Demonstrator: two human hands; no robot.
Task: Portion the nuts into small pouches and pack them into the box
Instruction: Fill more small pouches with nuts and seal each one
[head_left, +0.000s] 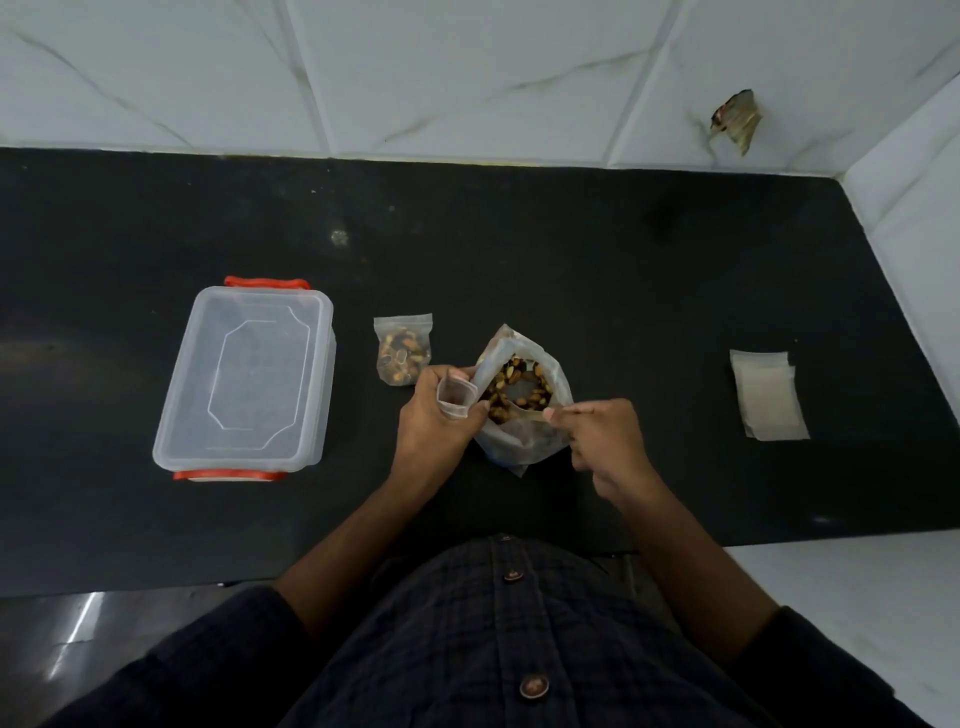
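Note:
A big clear bag of mixed nuts (522, 395) stands open at the middle of the black counter. My left hand (434, 421) holds a small empty pouch (457, 397) open against the bag's left rim. My right hand (605, 441) pinches the bag's near right rim and holds the mouth wide. One filled, sealed pouch of nuts (402, 349) lies flat just left of the bag. A clear plastic box (247, 376) with red clips sits further left with its lid on. A stack of empty pouches (768, 392) lies at the right.
The black counter (597, 260) ends at a white tiled wall behind and a white wall on the right. A crumpled scrap (737, 119) sticks to the back wall, upper right. The counter's near edge runs just in front of my body.

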